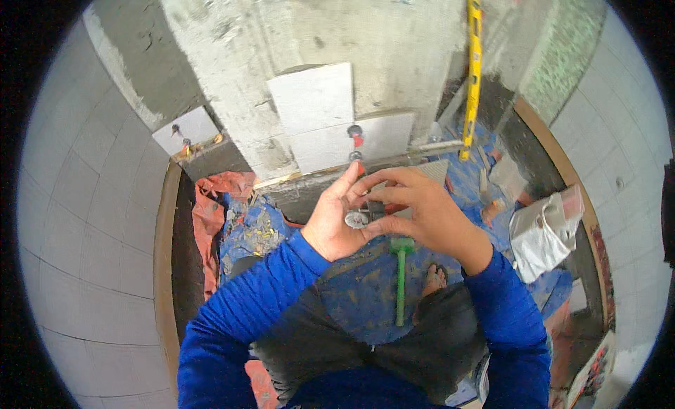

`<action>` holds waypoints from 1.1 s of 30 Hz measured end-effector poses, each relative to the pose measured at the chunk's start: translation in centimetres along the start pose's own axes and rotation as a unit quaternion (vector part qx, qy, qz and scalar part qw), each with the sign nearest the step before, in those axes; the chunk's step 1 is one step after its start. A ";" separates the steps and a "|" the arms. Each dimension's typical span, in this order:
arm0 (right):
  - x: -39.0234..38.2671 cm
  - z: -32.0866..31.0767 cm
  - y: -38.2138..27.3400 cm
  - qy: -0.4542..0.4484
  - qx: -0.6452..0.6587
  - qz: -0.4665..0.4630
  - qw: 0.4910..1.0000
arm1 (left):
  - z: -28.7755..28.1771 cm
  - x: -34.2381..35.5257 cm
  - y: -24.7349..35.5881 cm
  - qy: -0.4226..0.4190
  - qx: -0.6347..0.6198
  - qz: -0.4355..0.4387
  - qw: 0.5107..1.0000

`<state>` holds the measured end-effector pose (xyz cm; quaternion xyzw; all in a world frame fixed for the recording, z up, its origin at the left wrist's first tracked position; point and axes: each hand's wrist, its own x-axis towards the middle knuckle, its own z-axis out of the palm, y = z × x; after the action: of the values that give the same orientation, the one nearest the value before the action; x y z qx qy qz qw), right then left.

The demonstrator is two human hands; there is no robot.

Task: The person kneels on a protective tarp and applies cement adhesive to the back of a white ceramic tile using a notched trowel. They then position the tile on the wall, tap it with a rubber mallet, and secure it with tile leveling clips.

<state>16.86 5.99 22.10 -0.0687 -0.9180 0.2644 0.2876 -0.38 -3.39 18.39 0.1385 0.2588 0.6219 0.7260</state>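
In front of my body, both hands meet around a small round grey metallic piece with a dark part beside it; its exact kind is too small to make out. My left hand cradles the piece against its palm and fingers, thumb pointing up. From the other side, the bent fingers and thumb of my right hand close on the dark part. Some of it is hidden behind the fingers. Just below the hands, a green mallet lies on the blue sheet, its handle toward me.
Ahead, white tiles cover part of a rough wall, with pipe outlets through them. A yellow spirit level leans there. At right stands a white bag; rubble and a red sheet lie left. Tiled walls flank both sides.
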 end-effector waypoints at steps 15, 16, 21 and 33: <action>3.3 6.9 9.1 0.116 0.012 0.069 0.991 | -9.2 3.3 3.7 0.179 0.070 0.121 0.974; 3.1 7.0 9.2 0.121 0.012 0.076 0.990 | -9.2 3.3 3.8 0.164 0.068 0.097 0.979; 2.3 8.1 9.2 0.145 0.058 0.078 0.985 | -8.3 3.5 2.6 0.090 0.048 0.041 0.994; 3.5 7.3 5.8 0.056 0.397 0.293 0.868 | -7.0 1.6 4.7 0.077 0.347 0.179 0.917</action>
<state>9.68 8.59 15.69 -0.2288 -0.6562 0.6739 0.2508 -8.01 -1.77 14.73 0.3774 0.4848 0.6213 0.4863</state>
